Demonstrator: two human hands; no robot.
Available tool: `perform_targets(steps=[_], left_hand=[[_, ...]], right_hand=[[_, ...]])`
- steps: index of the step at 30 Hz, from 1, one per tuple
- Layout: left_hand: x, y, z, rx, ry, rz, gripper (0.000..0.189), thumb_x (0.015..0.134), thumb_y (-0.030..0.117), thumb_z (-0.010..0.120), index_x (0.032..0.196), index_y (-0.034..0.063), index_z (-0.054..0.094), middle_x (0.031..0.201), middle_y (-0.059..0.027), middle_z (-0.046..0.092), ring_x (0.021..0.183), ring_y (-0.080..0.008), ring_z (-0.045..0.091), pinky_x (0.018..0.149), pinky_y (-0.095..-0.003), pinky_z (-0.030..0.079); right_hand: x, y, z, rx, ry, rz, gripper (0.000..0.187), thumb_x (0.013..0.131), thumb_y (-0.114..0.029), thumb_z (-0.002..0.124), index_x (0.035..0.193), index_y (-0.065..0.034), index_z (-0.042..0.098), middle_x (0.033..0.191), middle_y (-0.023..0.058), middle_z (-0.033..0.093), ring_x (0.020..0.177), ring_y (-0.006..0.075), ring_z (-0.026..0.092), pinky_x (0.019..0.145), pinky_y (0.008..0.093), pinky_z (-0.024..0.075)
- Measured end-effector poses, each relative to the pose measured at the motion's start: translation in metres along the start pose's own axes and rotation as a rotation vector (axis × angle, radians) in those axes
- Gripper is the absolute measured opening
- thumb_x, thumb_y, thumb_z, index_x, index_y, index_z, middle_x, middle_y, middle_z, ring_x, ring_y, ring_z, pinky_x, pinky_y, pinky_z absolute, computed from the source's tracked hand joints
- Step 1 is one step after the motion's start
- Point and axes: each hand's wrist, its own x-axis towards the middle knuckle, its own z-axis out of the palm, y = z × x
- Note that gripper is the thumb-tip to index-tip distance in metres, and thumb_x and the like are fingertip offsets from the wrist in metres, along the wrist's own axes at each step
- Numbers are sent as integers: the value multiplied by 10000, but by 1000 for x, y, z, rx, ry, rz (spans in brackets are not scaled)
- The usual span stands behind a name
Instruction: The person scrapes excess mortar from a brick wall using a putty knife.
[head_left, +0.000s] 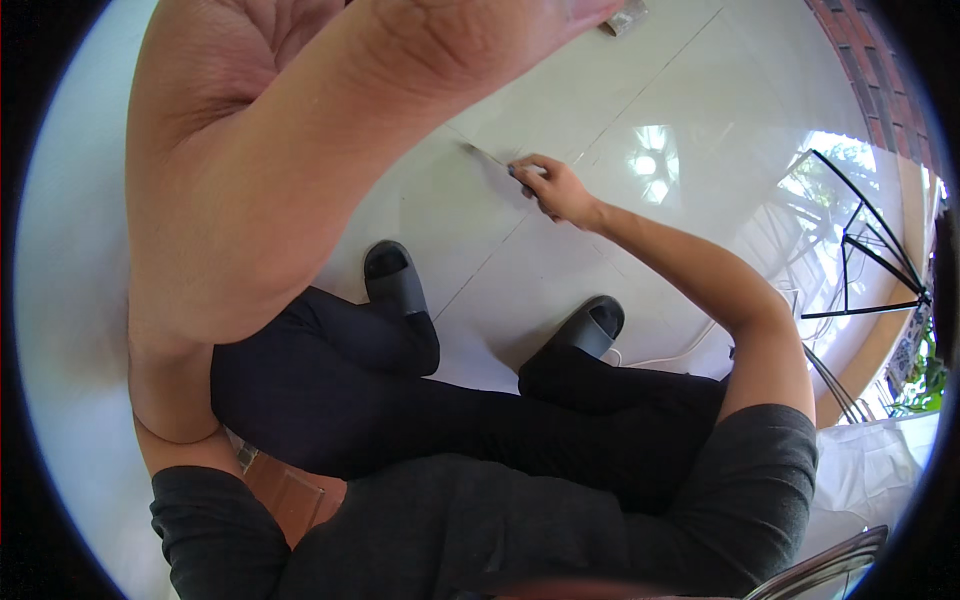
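My left hand (300, 97) is raised very close to the camera and fills the upper left; its fingertips run out past the top edge, so whether it holds anything is hidden. Farther off, over the pale tiled floor (480, 255), my right hand (551, 187) is closed around a slim, long tool (489, 155) with a dark or bluish handle. The tool's thin end points to the upper left. Its exact kind cannot be told. My legs in dark trousers are bent below, with a dark slide sandal (395, 277) on one foot and another sandal (592, 326) on the other.
A black metal wire frame (846, 274) stands at the right, near a white cable (675, 355) on the floor. White fabric (862, 461) lies at the lower right. A brick surface (862, 67) curves along the upper right; a small object (624, 16) sits at the top.
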Motion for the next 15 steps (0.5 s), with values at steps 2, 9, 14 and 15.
perform_targets(steps=[2,9,14,15], left_hand=[[17,-17,14,-63,-57,19,221,1034,216,524,1029,9,599,717,18,553,625,-40,455,585,-211,379],[18,-4,18,-47,-55,22,209,1032,207,527,1018,11,598,718,17,557,623,-42,455,583,-213,379],[14,16,25,8,-19,12,201,1030,200,529,1011,12,597,718,16,559,622,-43,455,582,-215,379],[23,5,30,-30,-44,23,199,1030,199,530,1010,13,597,718,16,560,622,-43,454,581,-215,379]], right_hand=[[-36,23,-24,-21,133,103,346,1012,-383,608,1247,-133,649,780,10,570,496,90,421,390,278,358],[-13,19,-8,-64,157,21,330,1023,-358,594,1257,-130,642,738,14,600,500,104,482,390,292,402],[64,-27,22,-68,65,-119,370,991,-404,624,1221,-115,660,761,38,626,515,125,501,407,301,421],[73,-24,12,-57,91,-93,377,979,-408,633,1216,-117,665,761,39,625,530,127,510,416,302,427]])
